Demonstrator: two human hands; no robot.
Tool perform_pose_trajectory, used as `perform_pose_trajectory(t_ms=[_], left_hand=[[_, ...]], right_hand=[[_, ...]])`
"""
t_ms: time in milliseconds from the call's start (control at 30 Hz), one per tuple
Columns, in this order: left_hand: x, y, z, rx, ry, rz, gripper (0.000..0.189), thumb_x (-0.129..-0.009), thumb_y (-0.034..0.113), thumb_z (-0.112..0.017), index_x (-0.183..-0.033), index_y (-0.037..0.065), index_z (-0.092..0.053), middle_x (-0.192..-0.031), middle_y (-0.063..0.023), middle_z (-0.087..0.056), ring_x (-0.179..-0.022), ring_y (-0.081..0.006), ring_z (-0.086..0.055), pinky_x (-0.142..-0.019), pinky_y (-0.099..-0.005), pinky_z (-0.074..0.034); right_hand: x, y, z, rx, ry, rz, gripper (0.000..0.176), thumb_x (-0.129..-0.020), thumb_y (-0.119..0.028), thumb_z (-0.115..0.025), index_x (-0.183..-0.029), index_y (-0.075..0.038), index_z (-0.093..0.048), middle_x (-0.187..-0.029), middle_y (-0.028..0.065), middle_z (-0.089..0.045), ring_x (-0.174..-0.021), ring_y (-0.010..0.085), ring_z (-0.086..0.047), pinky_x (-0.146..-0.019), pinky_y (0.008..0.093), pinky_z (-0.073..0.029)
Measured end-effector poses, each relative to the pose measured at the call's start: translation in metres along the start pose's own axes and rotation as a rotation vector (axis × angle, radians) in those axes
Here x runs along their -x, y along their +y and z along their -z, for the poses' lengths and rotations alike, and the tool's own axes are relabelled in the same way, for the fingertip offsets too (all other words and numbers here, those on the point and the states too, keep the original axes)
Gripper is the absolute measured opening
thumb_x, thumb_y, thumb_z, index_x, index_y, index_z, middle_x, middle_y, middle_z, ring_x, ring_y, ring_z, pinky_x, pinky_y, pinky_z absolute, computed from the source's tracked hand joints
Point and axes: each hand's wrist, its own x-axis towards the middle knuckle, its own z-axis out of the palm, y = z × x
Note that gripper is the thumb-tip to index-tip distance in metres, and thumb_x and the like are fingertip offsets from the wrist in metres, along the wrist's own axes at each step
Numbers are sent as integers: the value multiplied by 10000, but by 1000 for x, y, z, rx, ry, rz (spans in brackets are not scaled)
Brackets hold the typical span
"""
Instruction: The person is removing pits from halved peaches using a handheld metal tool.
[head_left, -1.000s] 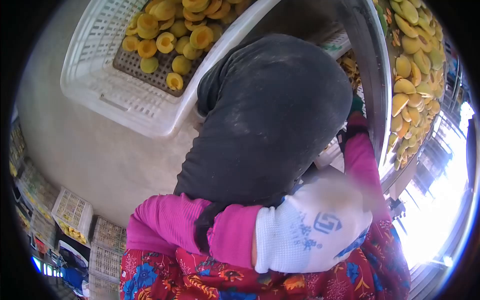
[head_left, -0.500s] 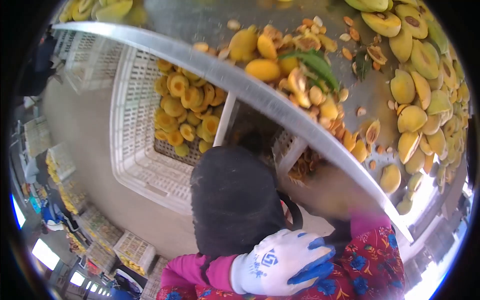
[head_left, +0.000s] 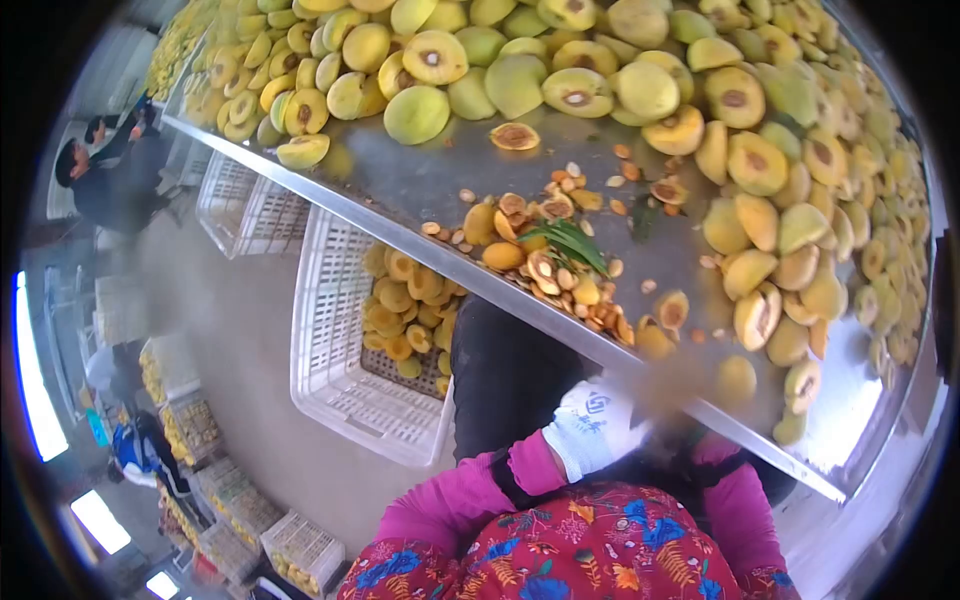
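Note:
My left hand [head_left: 592,432], in a white glove with a blue print, is just below the metal table's edge, in front of my lap. A brown blurred smudge on the view and the table edge hide its fingers, so what it holds, if anything, does not show. The right sleeve [head_left: 742,505] is pink and reaches up beside it; the right hand is hidden by the smudge and the rim. On the metal table [head_left: 420,170], nearest the hands, lies a heap of pits and fruit scraps [head_left: 560,265] with a green leaf [head_left: 570,240].
Halved yellow-green fruits, like apricots [head_left: 760,165], cover the table's far and right sides. A white crate [head_left: 370,415] of pitted halves [head_left: 400,300] stands on the floor to the left. Further left are stacked crates [head_left: 300,550] and other people [head_left: 120,170].
The view has shifted, showing more of the table and its fruit. My left hand has moved from my lap up towards the table edge, near the right sleeve.

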Motion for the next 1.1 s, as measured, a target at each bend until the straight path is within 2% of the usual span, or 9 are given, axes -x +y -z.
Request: perform_pose_trajectory(t_ms=[33,167,300,367,500,667,867,1033,1100], left_hand=[[0,14,4,-124,-109,250,548,-809,471,-589,-1040,-25,-552,-969,-259,-578,-818,-375,-611,-702,-437,-493],[16,10,-20,172,99,-28,538,-765,376,-652,-1100,-23,-520,-998,-261,-570,-793,-360,-624,-702,-410,-512],[50,11,47,381,148,-10,380,-736,220,-696,-1045,20,-602,-1019,-184,-619,-855,-304,-631,-759,-368,-503],[87,-21,79,511,365,181,372,-731,193,-695,-1059,46,-599,-1002,-150,-624,-830,-299,-630,-747,-385,-503],[85,-21,122,-875,538,109,309,-747,205,-688,-996,38,-614,-944,-163,-616,-843,-334,-603,-763,-414,-477],[-60,95,65,-408,399,-351,277,-820,304,-602,-956,63,-621,-881,-144,-627,-798,-336,-608,-708,-403,-486],[-128,136,-4,-1038,35,-269,484,-701,389,-677,-1097,124,-587,-1009,-154,-538,-916,-338,-562,-736,-445,-480],[-99,92,-7,-879,-108,-224,549,-630,276,-742,-1117,108,-548,-1055,-152,-556,-983,-323,-560,-803,-426,-481],[-97,80,19,-413,110,-225,539,-595,277,-796,-1042,60,-585,-956,-175,-635,-885,-287,-628,-795,-380,-499]], right_hand=[[10,-2,-5,1,7,23,271,-920,-278,-493,-1024,-59,-616,-726,56,-610,-613,140,-593,-556,292,-496],[50,-4,-33,102,8,138,261,-875,-311,-539,-927,-72,-630,-644,56,-605,-514,141,-600,-407,256,-456],[59,-11,-42,-263,-449,-142,339,-846,-382,-607,-965,-65,-612,-621,18,-568,-464,98,-521,-408,228,-417],[73,-8,-48,-186,-316,-78,357,-858,-390,-594,-1005,-64,-593,-638,11,-559,-490,85,-515,-430,226,-423],[88,12,-39,-47,-151,136,376,-894,-375,-554,-1084,-51,-535,-686,7,-546,-555,68,-504,-475,222,-434],[128,11,-26,-111,-15,376,313,-916,-336,-523,-1002,-36,-548,-668,23,-541,-556,80,-520,-465,233,-441],[150,16,5,-417,283,458,303,-930,-332,-499,-959,-36,-551,-650,31,-532,-497,94,-517,-411,249,-429],[139,4,11,-486,423,520,263,-925,-328,-519,-949,-66,-529,-642,9,-524,-488,76,-493,-422,233,-413],[130,-3,4,-545,382,609,254,-915,-320,-541,-928,-67,-518,-645,-8,-519,-504,66,-492,-442,221,-401]])
